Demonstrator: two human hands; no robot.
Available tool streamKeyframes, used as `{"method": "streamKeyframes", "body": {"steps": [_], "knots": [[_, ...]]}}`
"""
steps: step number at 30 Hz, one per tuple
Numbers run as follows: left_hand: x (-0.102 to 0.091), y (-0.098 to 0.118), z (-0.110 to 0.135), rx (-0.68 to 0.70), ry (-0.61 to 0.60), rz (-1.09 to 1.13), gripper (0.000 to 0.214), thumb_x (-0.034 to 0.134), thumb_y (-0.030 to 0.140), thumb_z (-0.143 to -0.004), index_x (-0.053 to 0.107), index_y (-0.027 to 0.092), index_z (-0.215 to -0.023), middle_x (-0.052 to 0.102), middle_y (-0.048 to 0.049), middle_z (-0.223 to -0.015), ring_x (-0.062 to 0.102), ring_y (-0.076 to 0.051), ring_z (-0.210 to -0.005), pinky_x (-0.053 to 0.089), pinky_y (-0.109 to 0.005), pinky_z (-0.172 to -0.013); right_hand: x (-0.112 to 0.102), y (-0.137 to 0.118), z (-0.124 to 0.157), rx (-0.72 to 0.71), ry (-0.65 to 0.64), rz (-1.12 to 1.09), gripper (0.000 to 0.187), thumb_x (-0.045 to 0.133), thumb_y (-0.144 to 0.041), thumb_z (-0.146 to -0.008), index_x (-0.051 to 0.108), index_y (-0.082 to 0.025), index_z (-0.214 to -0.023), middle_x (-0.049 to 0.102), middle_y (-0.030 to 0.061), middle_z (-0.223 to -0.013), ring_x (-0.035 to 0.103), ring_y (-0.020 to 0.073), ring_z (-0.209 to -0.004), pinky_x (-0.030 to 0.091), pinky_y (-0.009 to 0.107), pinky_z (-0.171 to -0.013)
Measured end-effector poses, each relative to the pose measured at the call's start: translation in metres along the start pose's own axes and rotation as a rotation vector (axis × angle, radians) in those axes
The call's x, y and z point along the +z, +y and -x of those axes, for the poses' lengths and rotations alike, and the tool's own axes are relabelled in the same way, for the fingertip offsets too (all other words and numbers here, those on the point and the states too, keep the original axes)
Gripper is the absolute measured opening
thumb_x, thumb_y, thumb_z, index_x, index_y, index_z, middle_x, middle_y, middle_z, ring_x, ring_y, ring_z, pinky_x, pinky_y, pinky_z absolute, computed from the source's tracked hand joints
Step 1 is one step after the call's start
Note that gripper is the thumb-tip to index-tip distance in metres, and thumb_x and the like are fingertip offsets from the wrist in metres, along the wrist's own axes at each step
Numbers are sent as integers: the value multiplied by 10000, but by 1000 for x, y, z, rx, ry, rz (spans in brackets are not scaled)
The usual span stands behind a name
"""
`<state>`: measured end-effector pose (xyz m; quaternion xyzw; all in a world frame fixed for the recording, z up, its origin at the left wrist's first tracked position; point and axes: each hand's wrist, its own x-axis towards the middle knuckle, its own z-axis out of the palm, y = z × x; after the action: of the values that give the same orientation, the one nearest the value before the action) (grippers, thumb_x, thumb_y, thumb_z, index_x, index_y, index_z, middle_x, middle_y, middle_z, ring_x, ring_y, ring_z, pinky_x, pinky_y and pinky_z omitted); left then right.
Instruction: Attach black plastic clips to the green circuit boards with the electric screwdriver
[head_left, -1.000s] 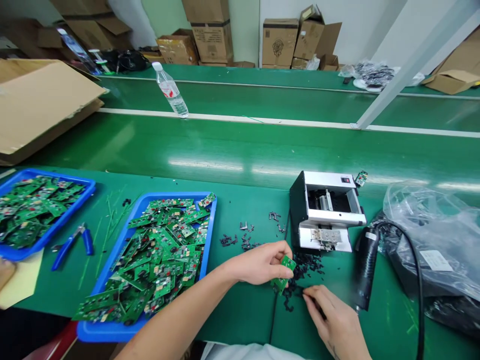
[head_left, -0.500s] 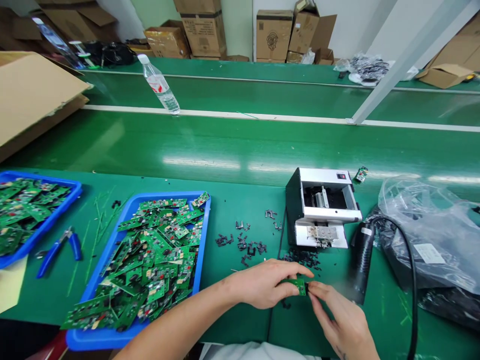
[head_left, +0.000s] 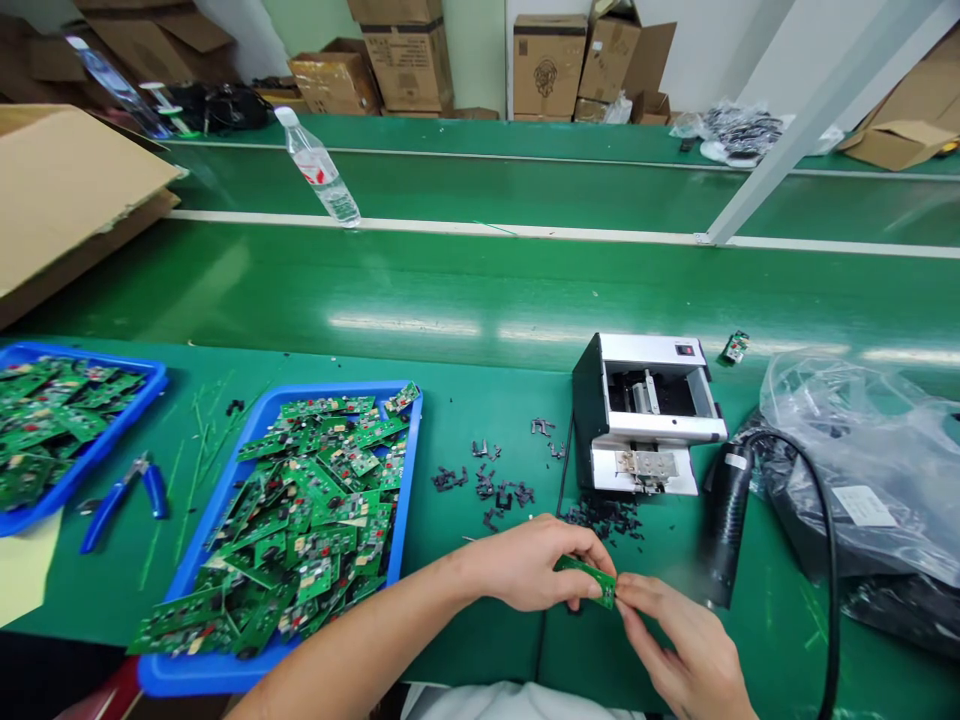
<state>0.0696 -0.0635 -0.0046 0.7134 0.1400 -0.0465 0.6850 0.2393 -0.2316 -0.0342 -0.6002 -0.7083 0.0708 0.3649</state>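
Observation:
Between my two hands is a small green circuit board [head_left: 592,578]. My left hand [head_left: 536,562] grips it from the left, fingers behind and thumb in front. At the board's right end, the fingertips of my right hand [head_left: 679,625] are pinched together; whatever they hold there is too small to make out. Just beyond my hands lies a heap of small black plastic parts [head_left: 607,515], with more loose black parts [head_left: 502,490] to the left. A white and black bench machine [head_left: 649,430] stands behind the heap.
Left of my arm, a blue tray [head_left: 411,450] is piled with circuit boards, and a second blue tray [head_left: 150,385] is farther left. Blue-handled cutters [head_left: 112,515] lie between them. On the right are a black corded cylindrical tool [head_left: 726,525] and a plastic bag [head_left: 862,450].
The circuit board has tilted, and more of it shows between my hands. The fingers of my left hand have curled down around it. My right hand stays at its end.

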Motion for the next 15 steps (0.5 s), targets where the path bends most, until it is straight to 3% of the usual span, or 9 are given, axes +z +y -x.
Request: {"method": "streamKeyframes", "body": {"steps": [10,12,14,15], "knots": [[8,-11,-4,-171,116,231,180,634,236,-818,685,157,-970,696,-37,-858,605,-108,-642,470,-213,-617,-5,-1,-4,15,9,-20,178,565,-110,-896,654,-226,-999,766,31,-901,743,171,-804,595,259,-772],[3,-7,-5,-217,180,250,193,648,252,-809,683,151,-970,703,-45,-886,596,-102,-625,468,-221,-620,-16,6,-1,156,87,69,141,567,-169,-909,666,-229,-990,761,36,-906,734,187,-801,578,283,-775],[-6,-1,-6,-250,243,253,210,649,267,-811,677,152,-984,710,-50,-928,592,-95,-613,462,-225,-621,-30,19,1,473,214,228,171,574,-329,-918,678,-232,-1015,750,51,-912,713,215,-752,561,334,-742],[-11,4,-7,-256,274,247,213,644,274,-817,674,154,-990,712,-51,-939,591,-93,-611,458,-225,-619,-38,28,0,668,263,303,273,573,-435,-905,676,-234,-1058,744,61,-923,698,232,-727,553,367,-727]]}}
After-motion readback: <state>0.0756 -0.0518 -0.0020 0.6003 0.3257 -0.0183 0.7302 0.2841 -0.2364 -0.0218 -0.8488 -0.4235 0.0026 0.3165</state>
